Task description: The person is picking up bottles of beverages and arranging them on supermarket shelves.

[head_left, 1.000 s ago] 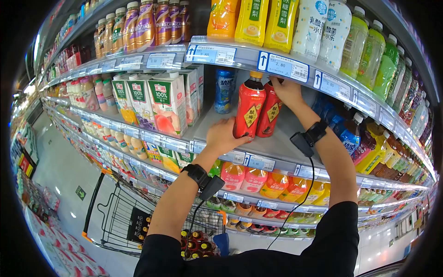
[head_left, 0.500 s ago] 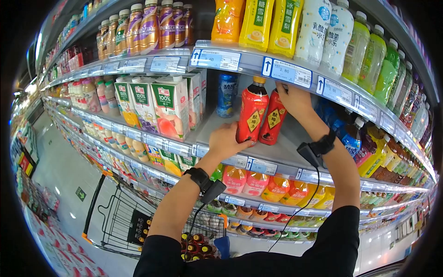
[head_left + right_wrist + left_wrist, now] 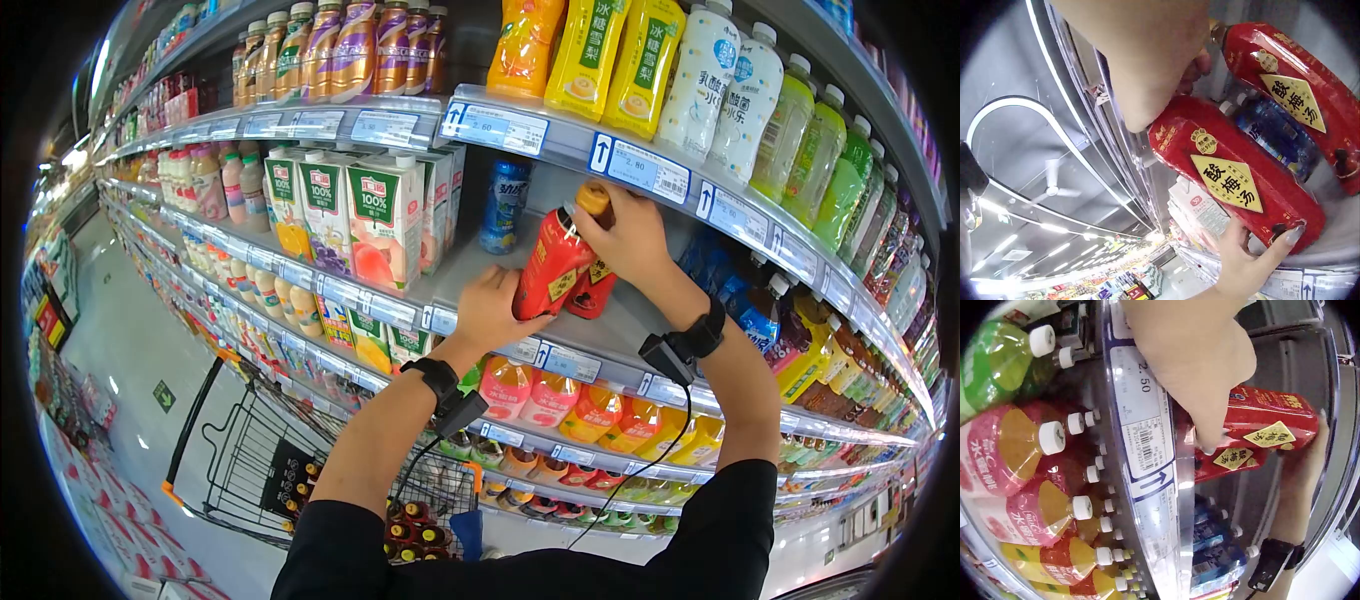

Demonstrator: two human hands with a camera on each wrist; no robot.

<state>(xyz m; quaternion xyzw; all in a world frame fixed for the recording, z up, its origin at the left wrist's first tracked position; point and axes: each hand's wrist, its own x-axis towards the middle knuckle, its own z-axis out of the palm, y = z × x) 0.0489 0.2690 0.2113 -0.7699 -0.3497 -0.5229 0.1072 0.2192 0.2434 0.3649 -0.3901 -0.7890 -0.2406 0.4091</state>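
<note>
A red plum drink bottle [image 3: 548, 268] with a yellow diamond label leans toward the right on the shelf. My left hand [image 3: 492, 308] holds it low down, the thumb [image 3: 1288, 237] across its front. Around its neck, just below the orange cap [image 3: 593, 194], my right hand [image 3: 630, 240] has its fingers curled. A second red bottle [image 3: 1294, 94] of the same kind stands right behind it, partly hidden in the head view. To the left of both is a blue drink bottle [image 3: 503, 207].
An upper shelf edge with price tags [image 3: 640, 167] runs close above my right hand. Juice cartons [image 3: 385, 220] stand at left, blue bottles [image 3: 745, 295] at right. Peach drink bottles [image 3: 508, 387] fill the shelf below. A shopping cart [image 3: 230, 450] with several bottles stands below left.
The front red bottle has gone from nearly upright to tilted, its cap swinging right. My right hand has moved from the rear bottle to the front one's neck. My left hand keeps its low hold.
</note>
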